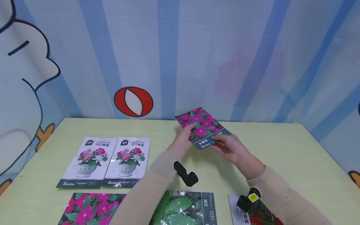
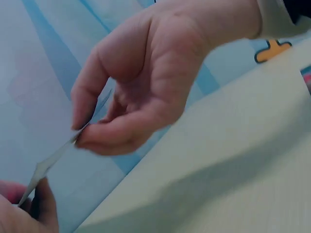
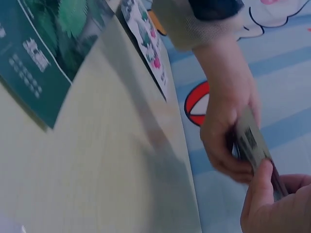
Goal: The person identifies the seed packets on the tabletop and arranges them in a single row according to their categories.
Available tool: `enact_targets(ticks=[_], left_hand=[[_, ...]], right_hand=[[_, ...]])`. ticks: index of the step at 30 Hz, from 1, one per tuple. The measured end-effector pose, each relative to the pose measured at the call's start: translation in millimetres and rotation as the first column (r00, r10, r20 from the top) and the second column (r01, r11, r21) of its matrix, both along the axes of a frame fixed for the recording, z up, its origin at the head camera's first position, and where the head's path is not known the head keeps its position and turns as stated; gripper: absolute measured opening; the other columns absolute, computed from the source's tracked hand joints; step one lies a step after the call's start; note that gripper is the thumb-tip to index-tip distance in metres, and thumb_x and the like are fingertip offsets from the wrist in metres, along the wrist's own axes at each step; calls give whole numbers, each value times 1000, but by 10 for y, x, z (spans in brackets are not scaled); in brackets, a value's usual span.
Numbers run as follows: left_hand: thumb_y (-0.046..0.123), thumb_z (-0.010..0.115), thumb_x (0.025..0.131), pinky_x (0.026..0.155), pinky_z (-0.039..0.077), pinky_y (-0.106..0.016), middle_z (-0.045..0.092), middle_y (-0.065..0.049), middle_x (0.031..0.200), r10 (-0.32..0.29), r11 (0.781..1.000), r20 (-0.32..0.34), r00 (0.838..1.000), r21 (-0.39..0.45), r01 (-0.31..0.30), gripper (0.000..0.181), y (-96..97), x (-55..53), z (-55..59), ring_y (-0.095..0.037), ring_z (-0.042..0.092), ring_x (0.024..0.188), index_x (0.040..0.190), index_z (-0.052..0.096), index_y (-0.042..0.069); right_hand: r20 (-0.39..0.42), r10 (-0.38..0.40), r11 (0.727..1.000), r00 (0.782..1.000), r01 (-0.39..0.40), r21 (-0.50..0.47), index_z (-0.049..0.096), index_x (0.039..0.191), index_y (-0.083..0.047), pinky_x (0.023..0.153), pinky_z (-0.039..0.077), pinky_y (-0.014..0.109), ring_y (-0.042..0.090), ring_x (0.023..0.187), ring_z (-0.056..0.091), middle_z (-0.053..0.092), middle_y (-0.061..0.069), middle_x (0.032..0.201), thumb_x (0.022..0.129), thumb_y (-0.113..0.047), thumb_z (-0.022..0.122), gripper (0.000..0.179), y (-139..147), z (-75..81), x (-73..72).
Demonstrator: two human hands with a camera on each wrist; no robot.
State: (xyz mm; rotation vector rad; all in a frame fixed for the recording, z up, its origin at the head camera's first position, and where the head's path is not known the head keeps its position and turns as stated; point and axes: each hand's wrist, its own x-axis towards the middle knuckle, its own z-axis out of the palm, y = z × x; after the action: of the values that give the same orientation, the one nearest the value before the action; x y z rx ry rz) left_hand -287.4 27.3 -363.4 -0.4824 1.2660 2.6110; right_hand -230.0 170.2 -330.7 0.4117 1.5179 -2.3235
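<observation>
A seed packet (image 1: 201, 123) with pink flowers and a dark green band is held up, tilted, over the far part of the table. My left hand (image 1: 181, 140) grips its left edge, thumb lying on the printed face. At the lower right corner, my right hand (image 1: 232, 148) pinches it between thumb and fingers. The left wrist view shows the packet (image 2: 53, 158) nearly edge-on, running between the left hand (image 2: 24, 213) and the right hand (image 2: 141, 82). Its pale back (image 3: 252, 141) with a dark code patch faces the right wrist camera.
Two white packets (image 1: 87, 162) with potted flowers lie side by side on the table (image 1: 281, 150) at left. Along the front are another pink-flower packet (image 1: 85, 212), a green-leaf packet (image 1: 182, 207) and a red-and-white packet (image 1: 261, 215) partly under the right sleeve. A blue striped backdrop (image 1: 194, 62) stands behind.
</observation>
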Motion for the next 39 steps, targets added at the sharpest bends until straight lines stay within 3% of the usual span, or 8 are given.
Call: enact_targets(ticks=[5,14,19,23,26,32,35,39], left_hand=[[9,56,92,95,45,-39,53,-20,127,-207,964,-54,977,-180,194,44,-267,32,56,-32,53,116,134,43,4],[11,55,94,92,47,-36,54,-19,128,-482,807,-27,876,-403,432,46,-641,62,42,-30,55,114,138,41,7],[11,54,94,93,46,-35,50,-19,132,-568,751,-31,822,-429,502,52,-872,100,-16,-29,56,114,142,33,6],[13,56,93,91,48,-36,54,-18,127,-610,652,-31,792,-588,479,55,-1169,125,-25,-25,60,106,142,32,7],[14,57,93,88,50,-36,58,-18,118,-605,548,-3,796,-727,414,46,-1382,119,-18,-21,63,96,134,38,4],[21,57,93,93,46,-43,63,-15,106,-521,375,115,846,-860,347,36,-1587,96,-47,-20,65,89,121,45,2],[23,59,91,92,46,-45,63,-16,106,-489,329,139,861,-884,330,40,-1657,103,-58,-21,65,88,123,43,3],[21,62,89,76,51,-36,64,-15,95,-496,275,131,858,-914,298,35,-1713,126,-50,-20,62,77,113,46,1]], right_hand=[[-32,99,992,995,-96,79,23,145,-1,72,54,23,13,79,62,50,13,106,93,1,45,56,80,-33,-85],[-57,200,948,978,-179,264,32,140,2,72,55,25,15,79,63,60,13,104,92,2,49,51,25,-142,-198],[-57,236,928,970,-207,310,38,134,4,64,55,25,16,76,63,62,13,97,90,3,50,45,-140,-234,-236],[-28,267,903,963,-240,357,43,127,4,57,53,22,16,72,62,64,14,95,90,1,53,39,-329,-308,-221],[-13,276,893,961,-251,374,45,123,4,54,52,21,15,67,61,64,13,88,89,1,54,36,-469,-353,-205],[-6,302,880,953,-277,386,47,118,2,52,51,22,15,62,58,63,11,79,87,2,57,32,-682,-435,-172],[-9,322,868,947,-292,402,47,115,1,49,50,22,15,59,57,62,11,76,86,3,58,31,-770,-476,-154],[-11,356,825,934,-308,474,47,111,-1,45,48,22,14,53,53,58,9,70,84,4,59,30,-862,-523,-123]])
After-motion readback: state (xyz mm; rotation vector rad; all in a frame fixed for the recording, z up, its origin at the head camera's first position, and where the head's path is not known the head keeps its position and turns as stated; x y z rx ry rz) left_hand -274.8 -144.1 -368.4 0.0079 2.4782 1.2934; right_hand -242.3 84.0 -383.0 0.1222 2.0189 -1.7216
